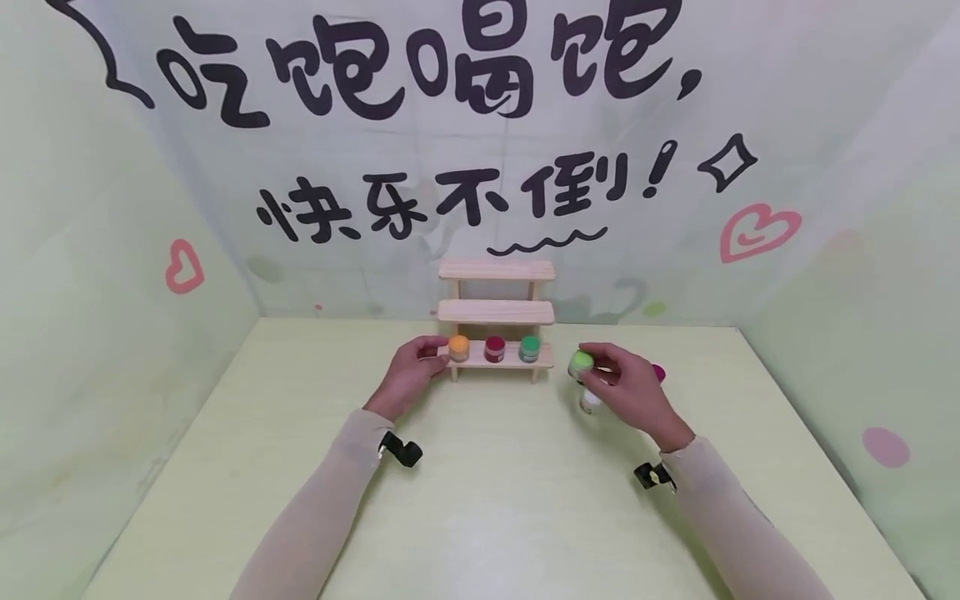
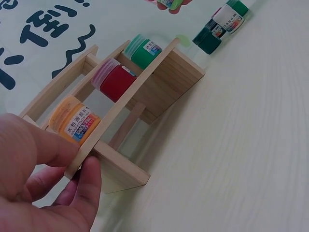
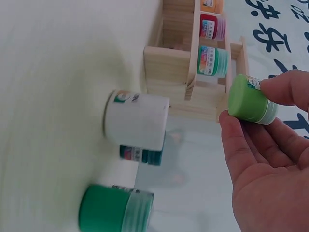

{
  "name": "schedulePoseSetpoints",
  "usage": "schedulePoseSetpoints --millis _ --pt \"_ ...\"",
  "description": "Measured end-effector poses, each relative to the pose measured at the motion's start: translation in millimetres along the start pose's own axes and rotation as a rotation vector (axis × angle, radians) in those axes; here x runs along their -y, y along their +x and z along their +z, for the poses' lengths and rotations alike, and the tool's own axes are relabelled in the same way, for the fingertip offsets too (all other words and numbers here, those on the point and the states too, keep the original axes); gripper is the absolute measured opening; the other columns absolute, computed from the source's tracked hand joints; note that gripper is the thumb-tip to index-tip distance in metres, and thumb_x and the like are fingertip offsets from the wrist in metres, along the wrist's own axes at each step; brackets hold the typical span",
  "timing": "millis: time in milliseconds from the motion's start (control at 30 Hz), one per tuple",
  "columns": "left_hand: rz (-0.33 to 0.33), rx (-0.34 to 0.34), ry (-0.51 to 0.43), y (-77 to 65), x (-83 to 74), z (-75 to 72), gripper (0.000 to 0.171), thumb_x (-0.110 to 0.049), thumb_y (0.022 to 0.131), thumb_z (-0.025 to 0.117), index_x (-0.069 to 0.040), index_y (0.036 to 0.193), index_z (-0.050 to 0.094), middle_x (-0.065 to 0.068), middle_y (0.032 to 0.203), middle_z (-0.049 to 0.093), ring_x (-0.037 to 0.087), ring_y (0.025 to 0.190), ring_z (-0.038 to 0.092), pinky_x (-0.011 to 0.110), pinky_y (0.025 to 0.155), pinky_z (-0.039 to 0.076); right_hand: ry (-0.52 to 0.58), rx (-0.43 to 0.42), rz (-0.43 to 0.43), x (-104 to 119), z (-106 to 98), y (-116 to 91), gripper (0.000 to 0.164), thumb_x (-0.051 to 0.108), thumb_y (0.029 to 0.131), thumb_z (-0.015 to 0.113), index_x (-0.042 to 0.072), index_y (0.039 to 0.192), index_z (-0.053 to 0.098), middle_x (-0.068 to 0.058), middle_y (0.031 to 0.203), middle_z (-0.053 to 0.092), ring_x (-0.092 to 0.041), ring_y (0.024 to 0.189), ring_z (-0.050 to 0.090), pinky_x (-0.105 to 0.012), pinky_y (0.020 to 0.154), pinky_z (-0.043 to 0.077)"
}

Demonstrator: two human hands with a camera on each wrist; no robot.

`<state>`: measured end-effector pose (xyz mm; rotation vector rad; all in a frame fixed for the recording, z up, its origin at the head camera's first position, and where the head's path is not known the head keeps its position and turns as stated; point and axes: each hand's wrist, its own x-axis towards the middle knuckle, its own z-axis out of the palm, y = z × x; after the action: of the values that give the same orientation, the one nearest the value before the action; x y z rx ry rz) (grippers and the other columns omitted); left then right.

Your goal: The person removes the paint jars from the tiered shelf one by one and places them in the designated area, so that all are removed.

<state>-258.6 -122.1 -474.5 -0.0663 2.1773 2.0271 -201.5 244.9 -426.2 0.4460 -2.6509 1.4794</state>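
A three-tier wooden rack (image 1: 496,312) stands at the back of the table. On its lowest step sit an orange paint jar (image 1: 459,349), a dark red paint jar (image 2: 116,83) and a green paint jar (image 1: 529,349) in a row. My left hand (image 1: 411,375) pinches the left end of that step, thumb above and fingers below, beside the orange jar. To the right of the rack, my right hand (image 1: 628,390) holds a light green paint jar (image 3: 251,100) between thumb and fingers, raised off the table. A white paint jar (image 3: 136,121) stands below it.
Near the white jar are a dark teal jar (image 3: 153,155) and another green jar (image 3: 106,210). A magenta lid (image 1: 659,372) shows behind my right hand. A printed cloth wall (image 1: 360,283) rises directly behind the rack, with more cloth on both sides.
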Motion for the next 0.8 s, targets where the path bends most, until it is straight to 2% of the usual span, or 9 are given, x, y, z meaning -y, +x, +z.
schedulePoseSetpoints --millis 133,333,433,567,800 --pt "-0.003 0.018 0.007 0.6 1.1 0.6 0.039 -0.006 0.101 0.067 -0.005 0.140 0.062 0.013 0.130 0.055 0.022 0.115 0.054 0.032 0.102 0.058 -0.011 -0.025 0.020 -7.8 -6.0 -9.8 0.045 0.009 0.099 0.074 0.000 0.141 0.063 -0.021 0.135 0.070 -0.030 0.117 0.072 -0.009 0.090 0.055" --pt "0.005 0.013 -0.015 0.5 -0.4 -1.7 0.039 -0.005 0.101 0.067 -0.006 0.139 0.062 0.013 0.129 0.055 0.023 0.115 0.055 0.032 0.102 0.059 -0.048 -0.049 0.006 -17.2 -13.7 -14.5 0.042 0.009 0.098 0.074 0.002 0.139 0.065 -0.019 0.128 0.073 0.001 0.107 0.068 -0.008 0.089 0.055" --pt "0.010 0.026 -0.005 0.4 -0.9 -2.6 0.040 -0.006 0.102 0.065 -0.005 0.141 0.061 0.014 0.130 0.056 0.023 0.116 0.057 0.032 0.103 0.059 -0.050 -0.058 0.002 -21.5 -18.4 -19.1 0.043 0.007 0.098 0.074 0.000 0.139 0.064 -0.022 0.130 0.072 0.011 0.104 0.064 -0.008 0.088 0.055" --pt "0.007 0.036 0.007 -0.6 -1.4 -3.7 0.041 -0.006 0.102 0.065 -0.006 0.142 0.060 0.015 0.131 0.056 0.023 0.115 0.058 0.035 0.106 0.058 -0.051 -0.055 0.010 -27.9 -25.2 -26.7 0.045 0.009 0.099 0.074 -0.001 0.141 0.062 -0.023 0.134 0.069 0.015 0.106 0.061 -0.007 0.089 0.055" --pt "0.001 0.043 0.004 1.9 0.0 -4.7 0.040 -0.006 0.101 0.066 -0.005 0.141 0.061 0.013 0.127 0.054 0.022 0.113 0.055 0.042 0.110 0.055 -0.086 -0.071 0.026 -34.5 -35.4 -37.9 0.045 0.012 0.098 0.075 0.000 0.140 0.064 -0.022 0.133 0.070 0.014 0.106 0.061 -0.006 0.088 0.054"
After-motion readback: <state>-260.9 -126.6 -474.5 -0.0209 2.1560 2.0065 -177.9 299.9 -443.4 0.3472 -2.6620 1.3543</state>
